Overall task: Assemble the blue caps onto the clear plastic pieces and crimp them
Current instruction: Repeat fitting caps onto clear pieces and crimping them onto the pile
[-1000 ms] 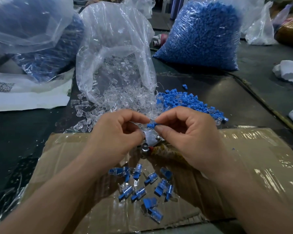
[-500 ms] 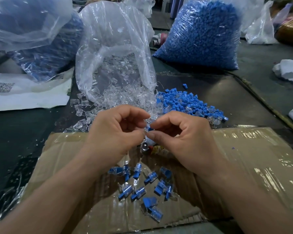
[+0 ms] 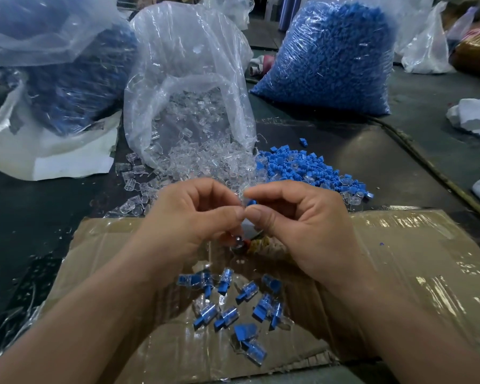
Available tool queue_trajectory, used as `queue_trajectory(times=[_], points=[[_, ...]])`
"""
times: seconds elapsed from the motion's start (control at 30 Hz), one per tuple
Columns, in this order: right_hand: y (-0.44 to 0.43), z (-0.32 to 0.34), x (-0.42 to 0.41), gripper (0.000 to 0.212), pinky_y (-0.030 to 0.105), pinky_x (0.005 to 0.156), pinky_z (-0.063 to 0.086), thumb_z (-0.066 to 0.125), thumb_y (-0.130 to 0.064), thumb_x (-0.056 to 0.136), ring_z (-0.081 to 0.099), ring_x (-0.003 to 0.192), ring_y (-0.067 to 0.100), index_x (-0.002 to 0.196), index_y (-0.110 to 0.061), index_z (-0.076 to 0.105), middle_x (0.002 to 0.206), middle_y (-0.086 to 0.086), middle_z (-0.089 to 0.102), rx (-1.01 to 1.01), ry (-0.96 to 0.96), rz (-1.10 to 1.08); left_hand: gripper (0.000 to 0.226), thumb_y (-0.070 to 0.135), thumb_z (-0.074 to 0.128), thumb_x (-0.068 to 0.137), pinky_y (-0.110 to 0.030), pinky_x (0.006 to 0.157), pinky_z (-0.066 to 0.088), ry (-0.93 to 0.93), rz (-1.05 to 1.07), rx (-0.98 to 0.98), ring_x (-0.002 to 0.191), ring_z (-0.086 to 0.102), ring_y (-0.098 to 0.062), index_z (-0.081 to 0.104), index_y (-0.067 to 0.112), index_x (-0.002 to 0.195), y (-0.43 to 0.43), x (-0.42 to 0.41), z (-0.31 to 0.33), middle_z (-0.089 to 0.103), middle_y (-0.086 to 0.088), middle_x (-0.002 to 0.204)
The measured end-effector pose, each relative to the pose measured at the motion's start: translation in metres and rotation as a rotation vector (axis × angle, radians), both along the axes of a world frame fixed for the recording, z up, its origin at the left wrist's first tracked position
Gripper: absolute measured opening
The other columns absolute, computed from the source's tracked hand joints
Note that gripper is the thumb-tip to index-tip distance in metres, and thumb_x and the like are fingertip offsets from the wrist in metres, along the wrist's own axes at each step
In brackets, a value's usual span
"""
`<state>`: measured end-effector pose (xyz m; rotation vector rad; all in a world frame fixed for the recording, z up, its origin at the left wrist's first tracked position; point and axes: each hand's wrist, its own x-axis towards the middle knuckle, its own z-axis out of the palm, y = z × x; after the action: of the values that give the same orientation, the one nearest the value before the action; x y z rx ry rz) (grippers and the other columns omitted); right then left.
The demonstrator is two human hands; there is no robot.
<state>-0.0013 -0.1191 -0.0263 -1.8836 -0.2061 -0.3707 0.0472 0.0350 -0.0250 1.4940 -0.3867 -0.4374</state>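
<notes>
My left hand and my right hand meet fingertip to fingertip above the cardboard sheet. Between them they pinch a small blue cap joined with a clear plastic piece, both mostly hidden by the fingers. Behind the hands lie a pile of loose clear pieces spilling from an open bag, and a pile of loose blue caps. Several assembled blue-and-clear parts lie on the cardboard below my hands. A small metal tool sits under the fingertips, partly hidden.
A full bag of blue caps stands at the back right. Another bag of parts stands at the back left on white paper. White bags and cloth lie at the far right on the dark table.
Both hands have drawn closer together, and the blue cap between the fingertips is now more covered. The piles and finished parts have not moved.
</notes>
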Motion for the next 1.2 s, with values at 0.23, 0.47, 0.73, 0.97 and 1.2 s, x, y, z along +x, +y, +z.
queue_trajectory(times=[0.23, 0.47, 0.73, 0.97, 1.2], points=[[0.0, -0.005, 0.002, 0.03, 0.019, 0.073, 0.054, 0.072, -0.026, 0.069, 0.067, 0.082, 0.002, 0.099, -0.024, 0.068, 0.087, -0.018, 0.068, -0.039, -0.053, -0.003, 0.023, 0.019, 0.073, 0.045, -0.023, 0.044, 0.051, 0.062, 0.034, -0.065, 0.049, 0.065, -0.021, 0.066, 0.012, 0.067, -0.001, -0.001, 0.0, 0.067, -0.012, 0.059], [-0.005, -0.005, 0.003, 0.035, 0.019, 0.074, 0.054, 0.07, -0.017, 0.071, 0.067, 0.083, 0.003, 0.105, -0.014, 0.062, 0.091, -0.008, 0.067, -0.17, -0.187, 0.005, 0.021, 0.019, 0.073, 0.043, -0.023, 0.045, 0.051, 0.092, -0.02, -0.107, 0.05, 0.065, -0.021, 0.071, 0.018, 0.063, 0.001, 0.001, 0.001, 0.067, -0.012, 0.059], [-0.008, -0.011, 0.004, 0.024, 0.024, 0.077, 0.055, 0.069, -0.003, 0.076, 0.066, 0.088, 0.008, 0.1, -0.003, 0.069, 0.094, 0.004, 0.071, -0.389, -0.332, -0.04, 0.015, 0.009, 0.069, 0.044, -0.021, 0.043, 0.05, 0.155, -0.025, -0.124, 0.049, 0.064, -0.02, 0.071, 0.011, 0.06, 0.001, 0.002, 0.003, 0.068, -0.02, 0.067], [-0.01, -0.013, 0.006, 0.023, 0.023, 0.074, 0.054, 0.068, -0.006, 0.077, 0.066, 0.084, 0.009, 0.099, -0.002, 0.069, 0.091, 0.005, 0.071, -0.416, -0.369, -0.025, 0.018, 0.016, 0.072, 0.043, -0.021, 0.045, 0.05, 0.134, -0.025, -0.108, 0.05, 0.064, -0.019, 0.072, 0.014, 0.061, 0.001, 0.002, 0.002, 0.068, -0.016, 0.064], [-0.008, -0.011, 0.005, 0.026, 0.024, 0.075, 0.055, 0.065, -0.018, 0.079, 0.066, 0.086, 0.006, 0.101, -0.005, 0.068, 0.093, -0.004, 0.068, -0.351, -0.339, 0.019, 0.017, 0.02, 0.072, 0.047, -0.02, 0.045, 0.05, 0.068, -0.019, -0.057, 0.048, 0.063, -0.017, 0.071, 0.017, 0.063, 0.001, 0.002, 0.002, 0.067, -0.012, 0.06]])
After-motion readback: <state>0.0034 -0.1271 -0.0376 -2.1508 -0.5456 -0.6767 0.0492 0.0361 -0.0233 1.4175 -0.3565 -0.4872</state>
